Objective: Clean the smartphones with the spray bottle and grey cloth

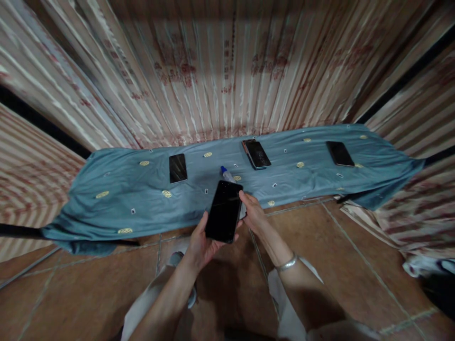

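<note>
My left hand (201, 242) holds a black phone (223, 211) from below, its dark screen facing up. At the phone's right edge, my right hand (253, 211) has its fingers on the upper corner, with what looks like a bit of cloth under them. A small bottle with a blue cap (226, 174) lies on the blue cloth (117, 199) just beyond the phone. Three more dark phones rest on that cloth: one at left (177, 167), one in the middle (256, 154), one at right (340, 153).
The blue cloth with gold dots is spread on the tiled floor (337, 246) along a striped curtain wall (213, 71). My knees in light trousers (284, 289) are below. A silver bangle (287, 263) circles my right wrist. White and dark items (426, 270) lie at far right.
</note>
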